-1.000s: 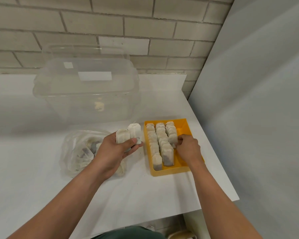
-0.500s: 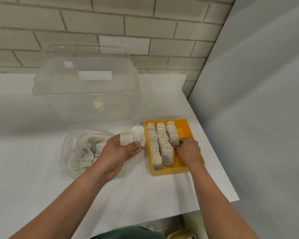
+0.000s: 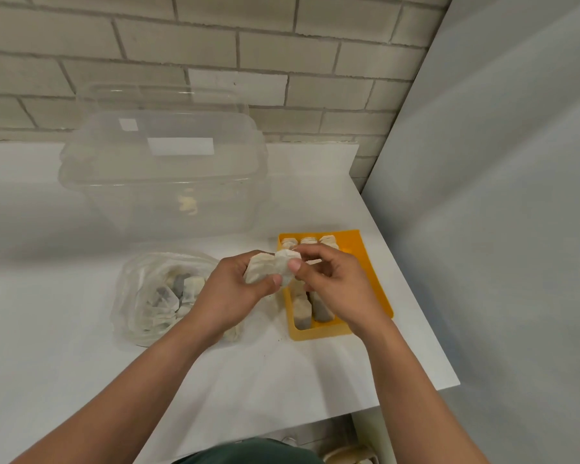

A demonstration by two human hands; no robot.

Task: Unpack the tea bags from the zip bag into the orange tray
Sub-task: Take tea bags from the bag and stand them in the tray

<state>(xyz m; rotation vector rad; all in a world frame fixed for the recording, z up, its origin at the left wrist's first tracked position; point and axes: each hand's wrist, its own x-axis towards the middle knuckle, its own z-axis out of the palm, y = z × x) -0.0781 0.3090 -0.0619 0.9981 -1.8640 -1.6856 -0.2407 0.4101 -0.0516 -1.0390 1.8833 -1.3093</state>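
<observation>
Currently: left hand (image 3: 228, 296) curled round a small bunch of tea bags (image 3: 260, 271). Right hand (image 3: 335, 286) pinches one of them. Both are just above the left rim of the orange tray (image 3: 315, 333). Tray sits near the table (image 3: 47, 329) right edge, with rows of bags inside. Zip bag (image 3: 148, 296) is just left of it, with bags inside. Clear plastic box (image 3: 161, 182) stands behind.

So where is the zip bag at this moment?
Head view: the zip bag lies on the white table, left of the orange tray and in front of the clear box, partly hidden by the left hand.
</observation>
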